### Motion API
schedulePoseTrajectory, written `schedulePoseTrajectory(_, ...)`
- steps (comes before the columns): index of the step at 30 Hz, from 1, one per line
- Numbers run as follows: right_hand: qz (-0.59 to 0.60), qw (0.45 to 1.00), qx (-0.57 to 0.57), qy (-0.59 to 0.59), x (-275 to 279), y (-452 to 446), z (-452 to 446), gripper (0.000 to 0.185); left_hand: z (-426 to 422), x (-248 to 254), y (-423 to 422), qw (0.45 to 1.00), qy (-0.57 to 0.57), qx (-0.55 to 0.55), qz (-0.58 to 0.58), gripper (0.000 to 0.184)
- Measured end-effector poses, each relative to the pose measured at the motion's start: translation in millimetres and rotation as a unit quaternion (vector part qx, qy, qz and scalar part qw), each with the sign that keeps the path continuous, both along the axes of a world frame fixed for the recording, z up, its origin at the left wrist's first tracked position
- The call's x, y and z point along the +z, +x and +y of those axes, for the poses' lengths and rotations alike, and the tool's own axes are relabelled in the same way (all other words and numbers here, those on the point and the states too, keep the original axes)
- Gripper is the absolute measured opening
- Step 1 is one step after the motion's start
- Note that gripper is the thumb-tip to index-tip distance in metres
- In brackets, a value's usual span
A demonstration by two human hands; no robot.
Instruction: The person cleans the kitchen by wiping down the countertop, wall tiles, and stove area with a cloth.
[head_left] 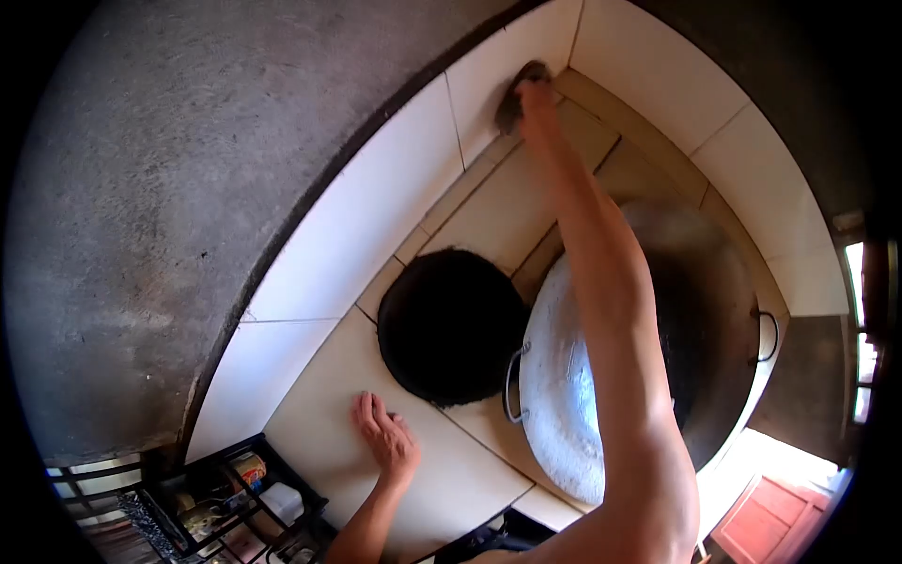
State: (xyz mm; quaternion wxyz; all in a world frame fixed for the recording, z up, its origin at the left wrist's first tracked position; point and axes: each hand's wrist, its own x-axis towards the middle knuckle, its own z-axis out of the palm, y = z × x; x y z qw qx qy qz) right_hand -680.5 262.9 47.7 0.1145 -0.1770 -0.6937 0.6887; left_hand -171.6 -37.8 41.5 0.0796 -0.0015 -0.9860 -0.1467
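My right hand [536,91] is stretched far across to the back corner and closed on a dark grey cloth-like pad [508,111]. It presses the pad against the white wall tiles [395,202], just above the counter; the pad's exact kind is unclear. My left hand [387,437] lies on the beige tiled counter [456,470], fingers apart, holding nothing. Between the hands is a round black stove hole [453,327]. Under my right arm sits a large metal wok [564,395] with two loop handles, its middle partly hidden by the arm.
A black wire rack [246,503] with small packets and containers stands at the lower left. Above the tiles rises a rough grey wall [178,179]. A reddish panel [766,522] lies low at the right, past the counter.
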Motion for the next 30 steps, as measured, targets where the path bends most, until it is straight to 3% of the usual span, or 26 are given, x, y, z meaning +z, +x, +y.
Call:
schedulePoseTrajectory(4, 0.101, 0.98, -0.034, -0.171, 50.7, -12.5, 7.8, 0.05, 3.5, -3.0, -9.4, 0.999, 0.016, 0.028, -0.027, 0.046)
schedulePoseTrajectory(6, 0.084, 0.974, -0.076, -0.195, 76.8, 16.0, -14.5, 0.039, 2.5, -0.4, -11.8, 0.999, 0.01, 0.04, -0.019, 0.047)
schedulePoseTrajectory(7, 0.193, 0.978, -0.076, 0.002, 66.6, 15.8, -25.9, 0.04, 3.8, 0.1, -10.8, 0.999, 0.009, 0.047, -0.021, 0.046)
schedulePoseTrajectory(8, 0.293, 0.931, -0.076, 0.201, 43.9, 14.5, -30.9, 0.042, 6.8, 0.4, -9.6, 0.999, 0.011, 0.048, -0.022, 0.046)
schedulePoseTrajectory(10, 0.369, 0.906, -0.136, 0.155, 52.3, 38.6, -94.1, 0.039, 7.3, -0.3, -10.7, 0.999, 0.013, 0.041, -0.002, 0.045)
schedulePoseTrajectory(11, 0.268, 0.941, -0.145, 0.149, 61.0, 79.9, -131.7, 0.05, 7.6, 1.8, -9.5, 0.999, 0.009, 0.034, 0.002, 0.045)
schedulePoseTrajectory(14, 0.329, 0.926, -0.083, 0.168, 70.8, 199.9, -239.1, 0.055, 7.1, 1.1, -2.6, 0.999, -0.021, 0.024, -0.003, 0.05)
schedulePoseTrajectory(16, 0.271, 0.958, 0.028, 0.087, 83.6, 285.4, -291.3, 0.056, -1.3, -12.6, 0.4, 0.999, -0.037, 0.021, 0.003, 0.053)
schedulePoseTrajectory(18, 0.319, 0.939, 0.094, 0.089, 76.2, 335.4, -321.9, 0.054, -26.7, -65.0, 25.6, 0.998, -0.009, 0.021, -0.05, 0.059)
schedulePoseTrajectory(22, 0.322, 0.939, 0.094, 0.076, 79.9, 323.1, -313.6, 0.054, -7.8, -16.6, 6.8, 0.998, -0.044, -0.034, -0.019, 0.056)
schedulePoseTrajectory(23, 0.395, 0.912, -0.03, 0.103, 68.2, 280.0, -310.5, 0.057, -5.2, -19.9, -0.6, 0.999, 0.011, 0.015, 0.029, 0.052)
schedulePoseTrajectory(25, 0.388, 0.907, -0.132, 0.095, 51.2, 183.0, -257.8, 0.058, 2.3, -11.3, -4.7, 0.999, 0.002, 0.032, 0.004, 0.05)
schedulePoseTrajectory(27, 0.256, 0.957, -0.072, 0.113, 58.4, 110.6, -161.8, 0.043, 2.5, -5.7, -4.7, 0.999, -0.011, 0.038, -0.012, 0.05)
schedulePoseTrajectory(28, 0.266, 0.949, -0.14, 0.099, 63.2, 93.6, -139.3, 0.027, 1.0, -4.7, 0.4, 0.999, -0.007, 0.032, -0.012, 0.051)
schedulePoseTrajectory(30, 0.233, 0.966, -0.116, 0.004, 84.8, 117.9, -159.8, 0.042, 3.7, -3.2, -4.5, 1.0, 0.002, 0.027, 0.01, 0.051)
